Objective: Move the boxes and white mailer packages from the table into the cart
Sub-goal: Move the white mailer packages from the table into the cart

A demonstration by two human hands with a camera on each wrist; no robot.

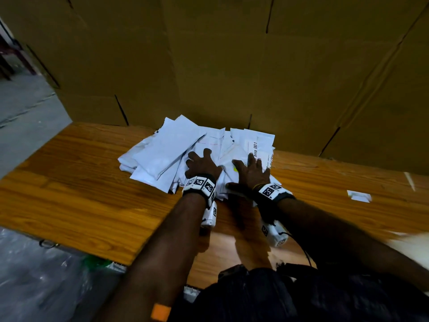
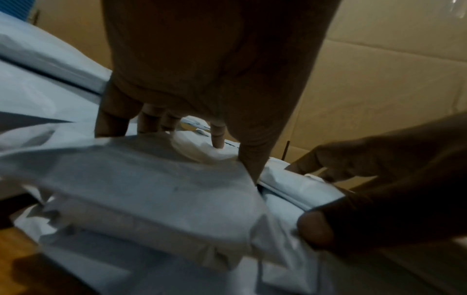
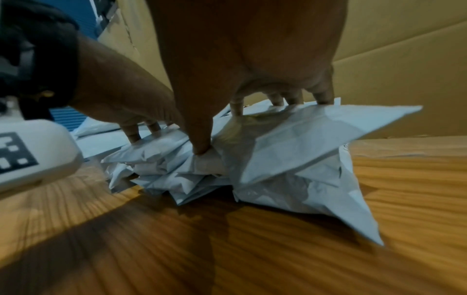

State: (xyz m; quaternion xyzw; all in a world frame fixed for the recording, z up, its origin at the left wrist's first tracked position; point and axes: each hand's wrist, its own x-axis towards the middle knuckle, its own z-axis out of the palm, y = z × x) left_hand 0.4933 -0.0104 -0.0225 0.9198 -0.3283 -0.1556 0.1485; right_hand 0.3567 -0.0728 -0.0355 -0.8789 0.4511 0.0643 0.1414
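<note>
Here, near the table's front edge, the left hand and right hand lie on the pile of white mailers, fingers spread wide, tips pressing down. To grab well, I think both hands should squeeze inward and scoop low. Behind the pile stand big cardboard boxes.

mailer | print reads "001" | other lettering too blurred
</note>
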